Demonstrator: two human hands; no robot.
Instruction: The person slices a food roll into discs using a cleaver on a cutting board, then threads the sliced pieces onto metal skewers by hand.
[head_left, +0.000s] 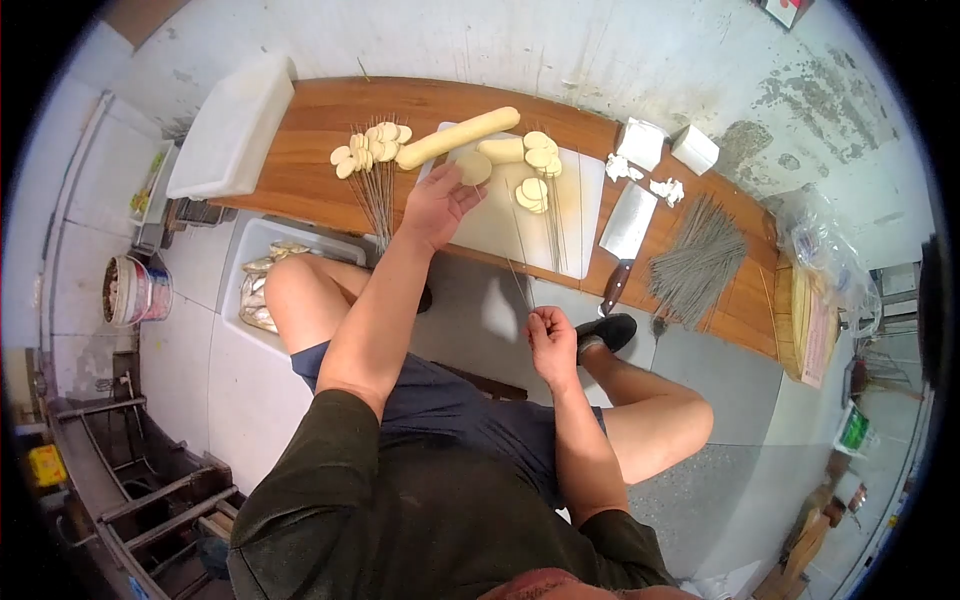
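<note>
My left hand (pixel 438 208) holds a round pale yellow slice (pixel 473 168) above the near left part of the white cutting board (pixel 582 215). Below the table's front edge, my right hand (pixel 551 338) pinches the lower end of a thin skewer (pixel 517 268) that slants up toward the board. On the board lie a short yellow roll (pixel 500 151) and skewered slices (pixel 541 150), with more slices (pixel 532 195) beneath them. A long yellow roll (pixel 458 137) crosses the board's left edge. To its left rests a bunch of skewered slices (pixel 371 150).
A cleaver (pixel 629 222) and a pile of skewers (pixel 698 262) are on the table's right side, near white blocks (pixel 643 144) and crumpled paper (pixel 667 190). A white bin (pixel 232 130) stands at the left end. Below is a tub of packets (pixel 232 290).
</note>
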